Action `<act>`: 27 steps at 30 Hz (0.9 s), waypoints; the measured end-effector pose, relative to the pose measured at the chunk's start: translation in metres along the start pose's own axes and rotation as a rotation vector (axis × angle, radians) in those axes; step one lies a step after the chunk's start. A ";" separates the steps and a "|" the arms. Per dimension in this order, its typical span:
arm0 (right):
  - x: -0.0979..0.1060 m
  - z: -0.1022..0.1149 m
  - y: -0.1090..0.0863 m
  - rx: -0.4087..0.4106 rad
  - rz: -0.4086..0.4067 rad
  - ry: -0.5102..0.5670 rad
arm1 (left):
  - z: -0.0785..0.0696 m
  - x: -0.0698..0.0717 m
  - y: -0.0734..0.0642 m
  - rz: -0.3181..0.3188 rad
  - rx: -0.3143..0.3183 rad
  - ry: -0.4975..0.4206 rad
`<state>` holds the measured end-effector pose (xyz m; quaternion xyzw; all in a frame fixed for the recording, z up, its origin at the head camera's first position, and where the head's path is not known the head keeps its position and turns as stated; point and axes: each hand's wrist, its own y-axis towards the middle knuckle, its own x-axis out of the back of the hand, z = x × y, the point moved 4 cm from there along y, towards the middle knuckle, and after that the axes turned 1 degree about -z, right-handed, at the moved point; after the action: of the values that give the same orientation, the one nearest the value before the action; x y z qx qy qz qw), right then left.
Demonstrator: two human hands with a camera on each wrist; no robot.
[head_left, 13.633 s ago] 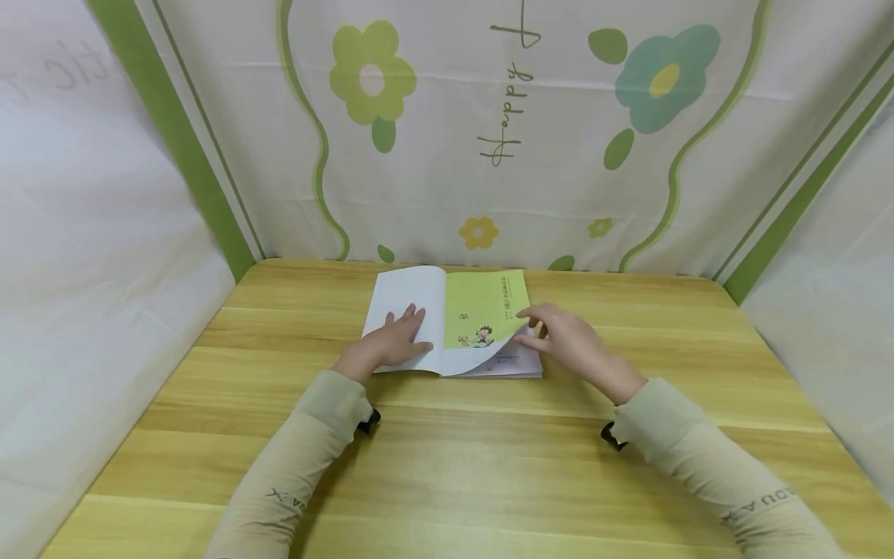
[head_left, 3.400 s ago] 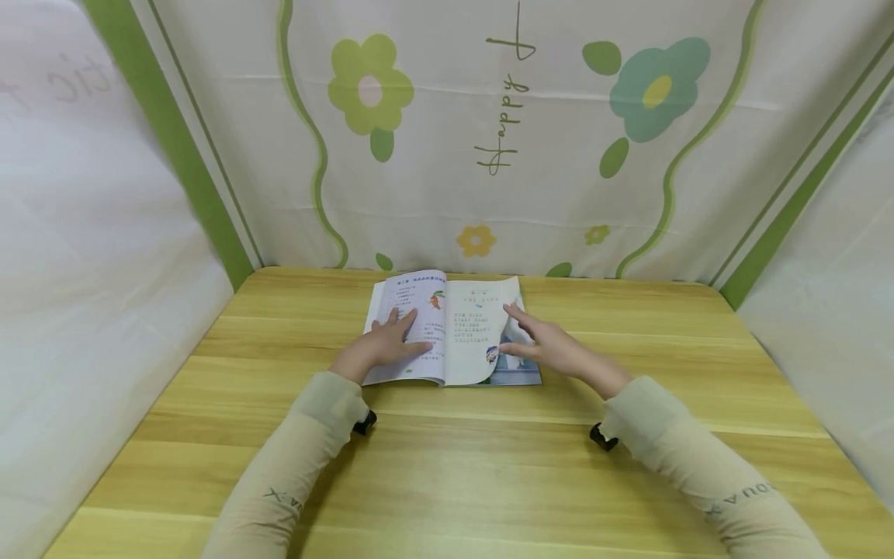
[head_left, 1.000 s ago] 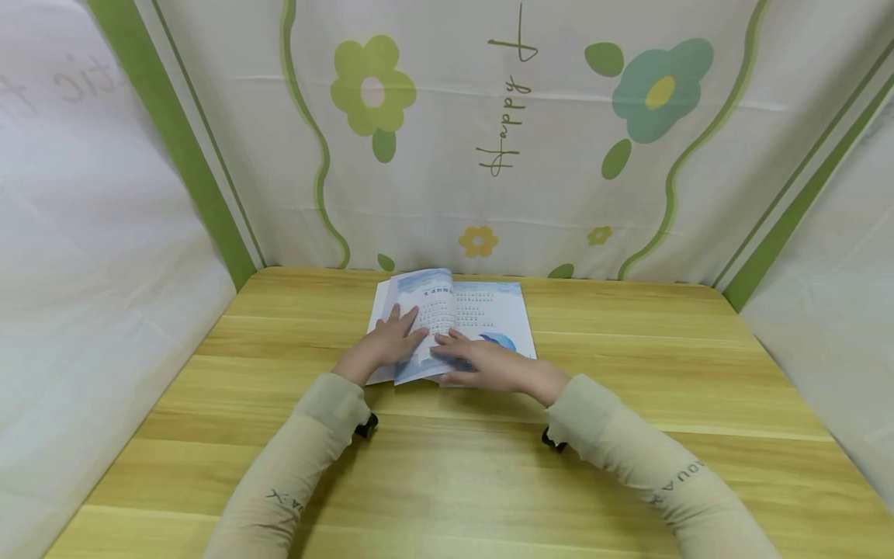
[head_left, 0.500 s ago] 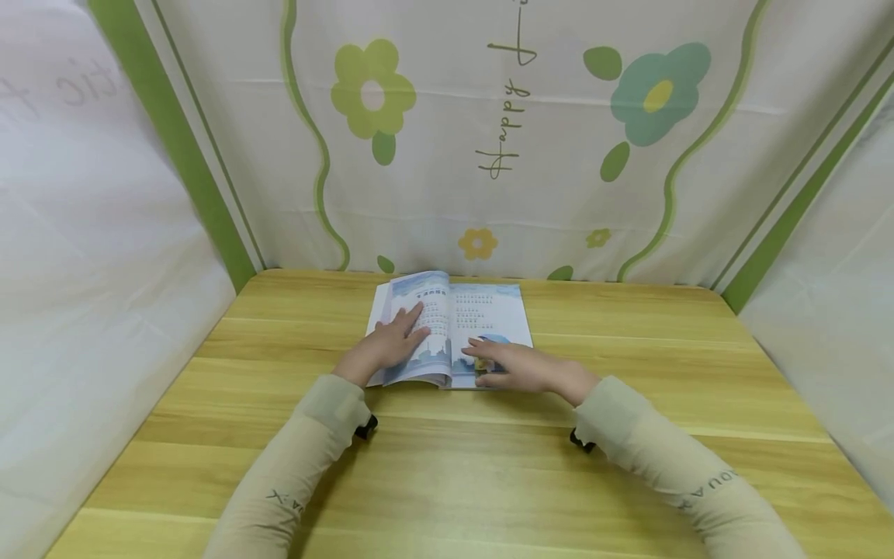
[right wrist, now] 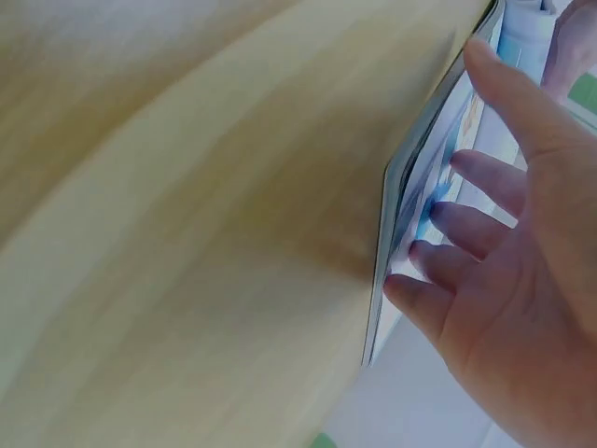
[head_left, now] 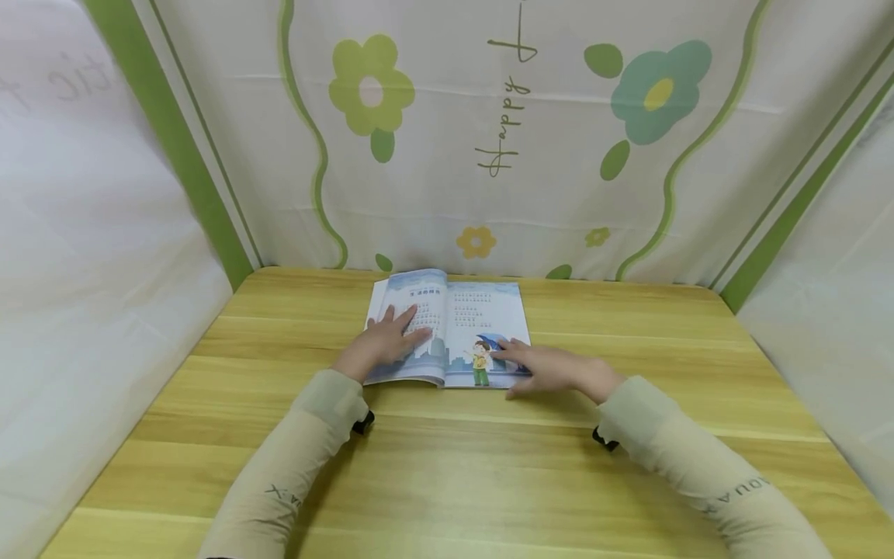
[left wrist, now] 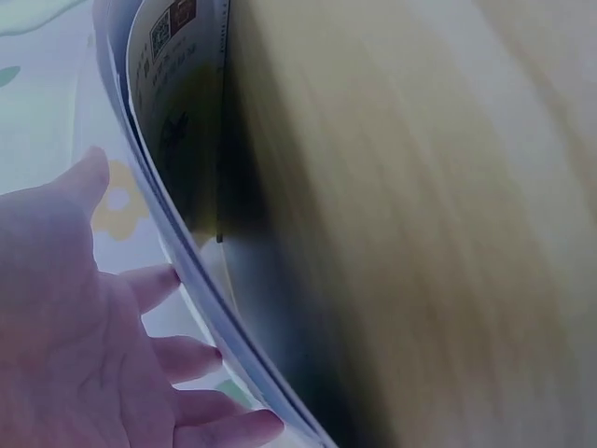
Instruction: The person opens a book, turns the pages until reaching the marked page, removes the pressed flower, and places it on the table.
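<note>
An open picture book (head_left: 485, 303) lies near the far edge of the table, with blue-tinted illustrated pages of printed text. Its left pages bow up from the spine; the right page lies flat and shows a cartoon child in a yellow top. My left hand (head_left: 382, 343) rests on the left page with fingers spread. In the left wrist view its fingertips touch the raised pages, and the underside of the book's cover (left wrist: 177, 56) shows. The fingers of my right hand (head_left: 548, 367) lie on the lower right of the right page; its thumb is by the near edge.
The book stands on a wood-grain table (head_left: 461, 473). A white curtain (head_left: 447, 194) with flowers and green lines rises just behind the table, and white cloth walls (head_left: 105, 256) flank both sides. Dark wrist devices (head_left: 605, 439) sit under the sleeve cuffs.
A page has turned from right to left, bringing up the blue-tinted spread. My right hand has moved from the spine rightward to the lower right corner. My left hand stays on the left page.
</note>
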<state>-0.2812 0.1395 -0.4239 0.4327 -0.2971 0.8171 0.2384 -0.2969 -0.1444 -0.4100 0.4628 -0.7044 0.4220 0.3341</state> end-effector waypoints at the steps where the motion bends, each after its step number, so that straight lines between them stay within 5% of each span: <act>1: 0.001 -0.002 -0.002 -0.004 0.004 -0.002 | 0.000 0.000 0.000 0.003 0.002 -0.002; 11: 0.010 -0.011 -0.012 -0.027 0.005 -0.015 | 0.000 0.000 0.000 0.020 0.058 -0.048; 27: 0.016 -0.013 -0.023 -0.001 -0.008 -0.052 | -0.002 -0.002 0.003 0.024 0.030 -0.062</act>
<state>-0.2821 0.1669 -0.4096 0.4549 -0.3016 0.8045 0.2341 -0.2985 -0.1413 -0.4115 0.4720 -0.7134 0.4223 0.3000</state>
